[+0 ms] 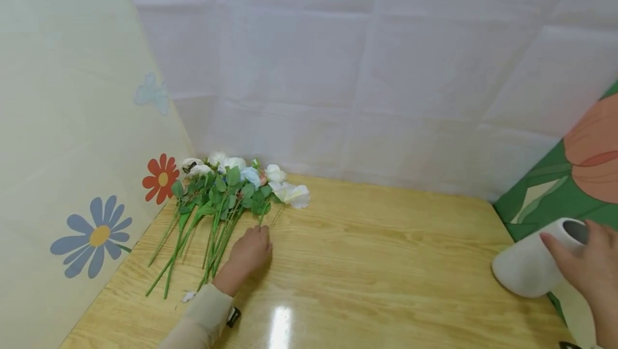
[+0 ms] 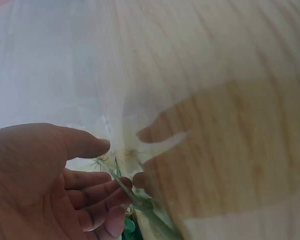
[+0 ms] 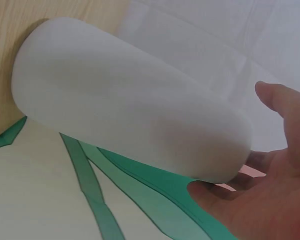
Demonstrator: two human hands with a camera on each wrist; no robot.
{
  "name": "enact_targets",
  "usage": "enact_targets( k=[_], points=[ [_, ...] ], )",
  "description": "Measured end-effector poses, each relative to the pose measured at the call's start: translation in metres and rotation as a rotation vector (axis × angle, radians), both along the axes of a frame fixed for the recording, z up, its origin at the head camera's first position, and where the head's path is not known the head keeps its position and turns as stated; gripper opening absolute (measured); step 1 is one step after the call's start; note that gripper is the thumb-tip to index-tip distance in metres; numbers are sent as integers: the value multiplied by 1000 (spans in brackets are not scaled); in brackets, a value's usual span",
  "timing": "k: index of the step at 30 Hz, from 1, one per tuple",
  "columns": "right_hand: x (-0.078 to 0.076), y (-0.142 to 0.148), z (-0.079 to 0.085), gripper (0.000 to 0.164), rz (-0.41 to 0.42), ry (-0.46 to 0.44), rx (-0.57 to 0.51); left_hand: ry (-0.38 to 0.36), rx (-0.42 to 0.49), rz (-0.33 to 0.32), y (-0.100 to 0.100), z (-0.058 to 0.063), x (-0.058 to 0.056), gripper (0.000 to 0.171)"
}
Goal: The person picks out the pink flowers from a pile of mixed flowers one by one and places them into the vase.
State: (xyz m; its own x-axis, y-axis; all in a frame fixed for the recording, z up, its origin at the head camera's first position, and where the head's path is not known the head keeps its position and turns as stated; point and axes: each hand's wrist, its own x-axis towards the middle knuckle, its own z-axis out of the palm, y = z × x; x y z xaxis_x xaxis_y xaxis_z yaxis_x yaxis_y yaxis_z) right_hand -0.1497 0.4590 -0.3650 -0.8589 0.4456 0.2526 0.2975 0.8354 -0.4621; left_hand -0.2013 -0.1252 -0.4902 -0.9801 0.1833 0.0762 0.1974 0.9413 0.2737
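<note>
A bunch of artificial flowers (image 1: 227, 188) with white and pale blue heads and green stems lies at the left of the wooden table. My left hand (image 1: 252, 250) is at its right side, by a white flower (image 1: 292, 194). In the left wrist view, the fingers touch a green stem (image 2: 157, 222), while the thumb stays apart from them. A white vase (image 1: 527, 264) stands at the table's right side. My right hand (image 1: 591, 263) is at its mouth; in the right wrist view, fingertips touch or nearly touch the vase top and the thumb stands off it.
White cloth (image 1: 338, 86) hangs behind the table (image 1: 367, 263). A pale panel with printed flowers (image 1: 100, 235) borders the left, and a green panel with a printed orange flower (image 1: 596, 150) borders the right. A small white scrap (image 1: 188, 296) lies near the stem ends.
</note>
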Motion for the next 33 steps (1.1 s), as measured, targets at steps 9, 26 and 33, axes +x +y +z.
enact_targets(
  k=[9,26,33],
  points=[
    [-7,13,-6,92,-60,-80,-66,92,-65,-23,2,-2,5,19],
    [-15,16,-16,98,-227,-74,-298,68,-62,-44,6,-2,6,11],
    [-13,11,-18,101,-268,6,-380,60,-45,-79,7,-4,2,10]
  ],
)
